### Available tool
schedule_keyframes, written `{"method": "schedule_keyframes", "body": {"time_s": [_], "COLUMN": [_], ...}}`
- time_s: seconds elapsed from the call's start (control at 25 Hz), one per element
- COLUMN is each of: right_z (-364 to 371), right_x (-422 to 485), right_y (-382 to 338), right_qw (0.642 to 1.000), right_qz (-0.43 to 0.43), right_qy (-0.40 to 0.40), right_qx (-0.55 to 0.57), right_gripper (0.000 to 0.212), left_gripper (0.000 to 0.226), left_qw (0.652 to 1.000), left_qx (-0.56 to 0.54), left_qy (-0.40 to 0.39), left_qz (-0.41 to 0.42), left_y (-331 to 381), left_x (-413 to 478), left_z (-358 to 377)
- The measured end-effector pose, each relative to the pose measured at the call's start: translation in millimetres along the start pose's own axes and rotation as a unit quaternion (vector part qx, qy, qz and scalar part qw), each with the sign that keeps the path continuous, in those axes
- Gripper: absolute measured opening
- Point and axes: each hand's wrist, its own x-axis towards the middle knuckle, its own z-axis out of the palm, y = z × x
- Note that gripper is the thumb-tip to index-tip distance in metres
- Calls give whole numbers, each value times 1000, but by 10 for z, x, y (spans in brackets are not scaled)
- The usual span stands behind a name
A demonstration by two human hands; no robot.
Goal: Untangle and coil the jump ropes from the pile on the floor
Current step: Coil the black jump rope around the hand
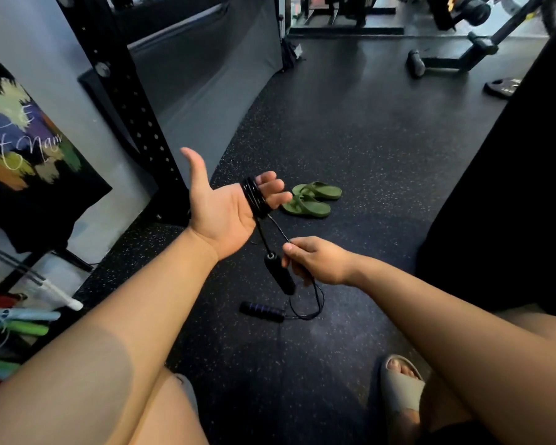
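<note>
**A:** What sits closest to the lens?

**B:** Bare knees at the bottom edge, and a foot in a grey slide sandal (402, 390) on the speckled black floor (350, 149). Two bare forearms reach forward over them.

**A:** And the hands?

**B:** The right hand (318, 260) is lower and nearer, thumb and forefinger pinched on the thin black cord of a jump rope (254, 197). The left hand (220, 210) is held up just past it, palm up and thumb stuck out. Its fingers (272, 186) are slightly apart and nearly straight — the cord is wound round them in several turns.

**A:** So where is the rope overall?

**B:** Mostly on that left hand. One handle (280, 274) hangs from the coil between the two hands, clear of the floor. The other handle (262, 311) lies on the floor below, with a loop of cord beside it rising toward the right hand.

**A:** Anything off to the side?

**B:** At the left edge, a pile of coloured ropes (13, 326) — green, pale blue and white parts show.

**A:** Farther out?

**B:** A pair of green flip-flops (310, 199) on the floor just beyond the left hand. A black rack upright (126, 97) stands by the grey wall, next to a painted banner (29, 149). Far back are a weight plate (503, 88) and a machine frame (456, 61).
</note>
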Motion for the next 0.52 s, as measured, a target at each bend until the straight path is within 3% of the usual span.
{"method": "schedule_keyframes", "body": {"time_s": [0.12,0.28,0.4,0.52], "right_z": [-60,-98,-238,-421], "right_x": [-50,-133,-186,-208], "right_y": [-155,-422,-570,-568], "right_qw": [999,996,989,971], "right_qz": [-12,-42,-102,-165], "right_qy": [-15,-29,9,99], "right_qx": [-49,-70,-110,-143], "right_gripper": [36,34,30,29], "left_gripper": [119,113,121,135], "left_qw": [994,956,931,897], "left_qx": [68,244,330,401], "left_qy": [75,160,129,37], "left_qz": [45,-2,-91,-182], "left_y": [-38,-116,-163,-198], "left_x": [67,152,139,69], "left_z": [-45,-90,-105,-61]}}
